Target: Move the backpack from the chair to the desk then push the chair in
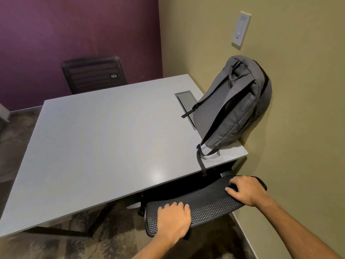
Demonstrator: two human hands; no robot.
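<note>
Two walls meet at this corner, purple (78,30) at the back and olive (298,109) on the right, and the big grey desk (102,137) sits tight against the olive one. Backpack (235,105) is already up on the desk, standing on its base at the near right corner and leaning on the olive wall, with one strap (200,161) dangling over the front edge, so that half looks done. What's left is the chair (203,204), whose mesh backrest is just in front of the desk edge with the seat seemingly already under it, though I can't see how far. Both hands are on top of the backrest: left hand (172,219) palm down near the left end with its fingers curled over the top edge, right hand (246,191) draped over the right end, each grip closed on the chair rather than spread wide. Arms come in from the bottom, elbows slightly bent, wrists fairly flat. To finish well I'd push evenly with both hands so it rolls straight, keep the right end off that wall, and watch that hanging strap doesn't snag. Another black chair (93,73) sits tucked at the far side.
</note>
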